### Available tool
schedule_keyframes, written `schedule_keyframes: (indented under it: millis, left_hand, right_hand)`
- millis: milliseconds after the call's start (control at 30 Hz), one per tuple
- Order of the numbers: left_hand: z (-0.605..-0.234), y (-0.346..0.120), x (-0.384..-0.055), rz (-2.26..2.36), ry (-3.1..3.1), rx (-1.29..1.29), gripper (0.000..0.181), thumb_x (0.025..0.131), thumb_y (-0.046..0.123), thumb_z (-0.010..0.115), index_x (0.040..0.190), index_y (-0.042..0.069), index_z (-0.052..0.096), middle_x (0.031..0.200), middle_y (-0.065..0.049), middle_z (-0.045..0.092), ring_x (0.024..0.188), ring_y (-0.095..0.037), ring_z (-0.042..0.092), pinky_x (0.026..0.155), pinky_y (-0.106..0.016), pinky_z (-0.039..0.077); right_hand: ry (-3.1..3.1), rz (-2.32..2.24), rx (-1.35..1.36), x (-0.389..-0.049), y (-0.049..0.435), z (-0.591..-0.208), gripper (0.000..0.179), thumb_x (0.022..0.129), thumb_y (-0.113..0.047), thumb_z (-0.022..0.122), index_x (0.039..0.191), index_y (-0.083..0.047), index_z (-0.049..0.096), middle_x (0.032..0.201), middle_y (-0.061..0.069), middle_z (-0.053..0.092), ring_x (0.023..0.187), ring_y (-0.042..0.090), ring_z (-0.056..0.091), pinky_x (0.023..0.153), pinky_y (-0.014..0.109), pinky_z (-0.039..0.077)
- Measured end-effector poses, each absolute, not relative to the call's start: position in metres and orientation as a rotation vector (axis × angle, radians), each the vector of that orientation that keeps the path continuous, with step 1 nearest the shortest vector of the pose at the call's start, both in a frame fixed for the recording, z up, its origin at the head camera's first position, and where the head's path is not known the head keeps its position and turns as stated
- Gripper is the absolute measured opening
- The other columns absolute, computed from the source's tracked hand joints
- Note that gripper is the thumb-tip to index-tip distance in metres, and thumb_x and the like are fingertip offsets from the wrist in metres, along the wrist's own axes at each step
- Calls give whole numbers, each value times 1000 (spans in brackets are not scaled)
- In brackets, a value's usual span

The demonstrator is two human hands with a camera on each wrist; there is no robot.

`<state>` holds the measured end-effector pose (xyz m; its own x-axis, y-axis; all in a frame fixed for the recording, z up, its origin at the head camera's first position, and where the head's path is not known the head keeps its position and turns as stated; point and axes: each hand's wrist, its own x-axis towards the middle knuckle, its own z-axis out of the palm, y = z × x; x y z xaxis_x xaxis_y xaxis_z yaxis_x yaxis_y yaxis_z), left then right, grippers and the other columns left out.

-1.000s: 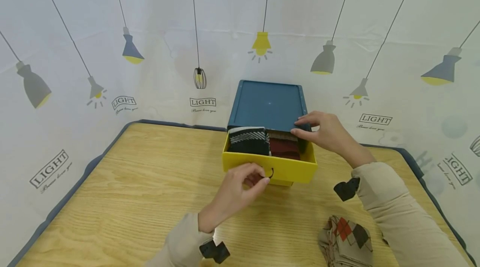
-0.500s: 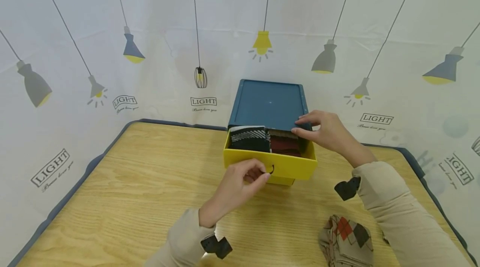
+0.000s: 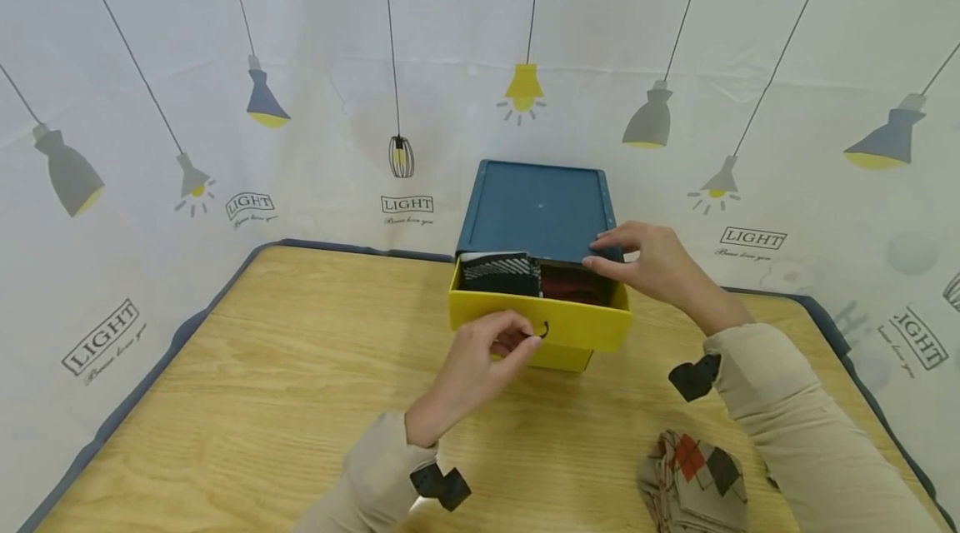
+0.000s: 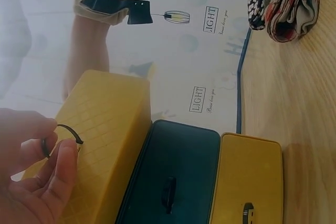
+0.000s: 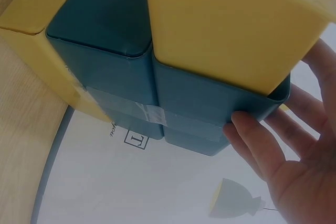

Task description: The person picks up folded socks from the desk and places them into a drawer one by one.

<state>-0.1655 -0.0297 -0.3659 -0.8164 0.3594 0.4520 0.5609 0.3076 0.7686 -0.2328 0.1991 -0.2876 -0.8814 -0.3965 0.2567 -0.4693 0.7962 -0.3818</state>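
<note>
In the head view, my left hand (image 3: 480, 358) pinches the black loop handle (image 3: 545, 331) on the front of a yellow drawer (image 3: 581, 323). The drawer stands partly out of a small blue drawer cabinet (image 3: 540, 208). Inside it lie a folded black-and-white striped cloth (image 3: 498, 273) and a dark red one (image 3: 573, 286); their far ends are hidden under the cabinet top. My right hand (image 3: 660, 266) grips the cabinet's front right top corner; in the right wrist view its fingers (image 5: 257, 137) press against the blue side wall.
Folded beige argyle cloth (image 3: 697, 475) lies on the wooden table (image 3: 285, 383) at the near right. In the left wrist view a blue drawer (image 4: 173, 166) and another yellow drawer (image 4: 252, 177) sit below the pulled-out one. A printed wall sheet (image 3: 322, 141) hangs behind the cabinet.
The yellow drawer has slid a little farther into the cabinet, my left hand moving with it on the handle. My right hand has kept its place.
</note>
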Motion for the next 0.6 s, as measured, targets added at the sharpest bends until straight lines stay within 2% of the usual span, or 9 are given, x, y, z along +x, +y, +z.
schedule_keyframes:
  millis: [600]
  left_hand:
    - [-368,-27,-173,-1544,-2372,-822,11,86,21,58,85,10,60,75,4,58,62,-3,55,59,-20,49]
  right_hand:
    - [-2827,673,684,-231,199,-287,37,83,-30,61,107,-3,64,115,18,55,97,33,54,78,46,47]
